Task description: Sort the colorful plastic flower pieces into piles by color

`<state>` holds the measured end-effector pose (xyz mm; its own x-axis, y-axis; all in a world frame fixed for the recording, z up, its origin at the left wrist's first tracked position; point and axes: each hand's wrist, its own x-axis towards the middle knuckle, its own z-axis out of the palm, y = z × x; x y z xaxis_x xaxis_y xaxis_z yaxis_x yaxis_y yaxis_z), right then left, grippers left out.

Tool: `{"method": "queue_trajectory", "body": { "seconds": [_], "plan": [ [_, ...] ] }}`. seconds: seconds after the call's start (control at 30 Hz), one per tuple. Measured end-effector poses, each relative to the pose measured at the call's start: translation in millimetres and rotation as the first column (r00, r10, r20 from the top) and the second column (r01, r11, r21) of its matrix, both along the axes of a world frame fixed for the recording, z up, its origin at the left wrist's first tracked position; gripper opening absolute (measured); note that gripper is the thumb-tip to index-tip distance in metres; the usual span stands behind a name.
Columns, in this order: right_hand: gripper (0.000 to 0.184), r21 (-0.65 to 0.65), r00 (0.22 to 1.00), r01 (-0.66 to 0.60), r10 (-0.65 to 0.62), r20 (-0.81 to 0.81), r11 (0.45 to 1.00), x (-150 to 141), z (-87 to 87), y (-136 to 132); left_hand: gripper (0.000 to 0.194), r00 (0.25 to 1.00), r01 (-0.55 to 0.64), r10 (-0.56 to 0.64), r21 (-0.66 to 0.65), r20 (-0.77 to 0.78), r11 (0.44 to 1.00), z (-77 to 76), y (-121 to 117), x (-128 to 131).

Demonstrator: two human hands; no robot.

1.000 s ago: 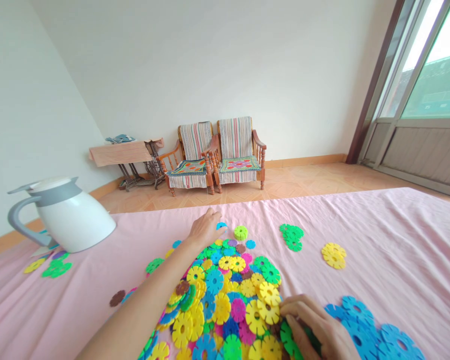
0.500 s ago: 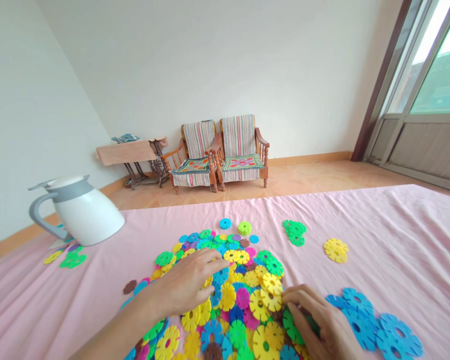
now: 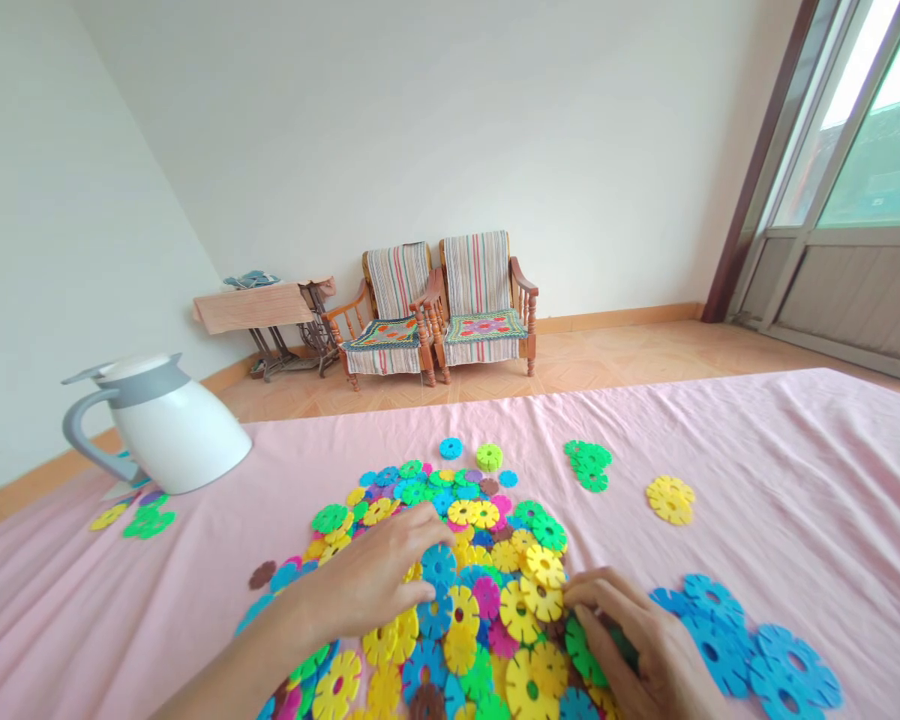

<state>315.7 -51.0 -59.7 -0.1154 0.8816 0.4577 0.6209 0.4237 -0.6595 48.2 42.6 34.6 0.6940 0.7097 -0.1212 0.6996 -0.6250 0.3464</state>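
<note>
A heap of flower-shaped plastic discs (image 3: 486,597) in yellow, blue, green, pink and brown spreads over the pink cloth. Over its middle, my left hand (image 3: 379,570) has thumb and forefinger at the edges of a blue notched disc (image 3: 439,566), which looks pinched between them. At the heap's right edge my right hand (image 3: 637,635) is curled round green notched discs (image 3: 586,652); how many it holds is hidden by the fingers. Beside that hand lies a group of blue discs (image 3: 720,640).
Beyond the heap are small groups of green discs (image 3: 589,464) and yellow discs (image 3: 670,499). A white and grey jug (image 3: 184,430) stands at left, with a few discs beside it. Two wooden armchairs (image 3: 484,290) and a cloth-covered sewing table (image 3: 255,306) are by the wall.
My left hand has shifted slightly toward me, with the blue disc between its fingertips. Yellow discs just below it have shifted. My right hand stays almost still.
</note>
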Motion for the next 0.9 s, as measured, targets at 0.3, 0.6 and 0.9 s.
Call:
{"method": "queue_trajectory", "body": {
  "seconds": [0.3, 0.6, 0.9],
  "plan": [
    [0.016, 0.035, 1.000, -0.009, 0.008, 0.012, 0.999, 0, 10.2, -2, 0.014, 0.935, -0.260, 0.267, -0.060, 0.232, 0.964, -12.3, 18, 9],
    [0.015, 0.031, 1.000, -0.007, 0.007, 0.005, 0.999, 0, 7.3, -2, 0.044, 0.965, -0.244, 0.245, -0.022, 0.096, 0.969, -15.2, 17, 1],
    [0.017, 0.069, 1.000, -0.026, 0.025, 0.014, 0.997, -1, 12.4, 0, 0.032, 0.979, -0.199, 0.198, 0.004, 0.047, 0.980, -12.5, 15, 4]
  ]
}}
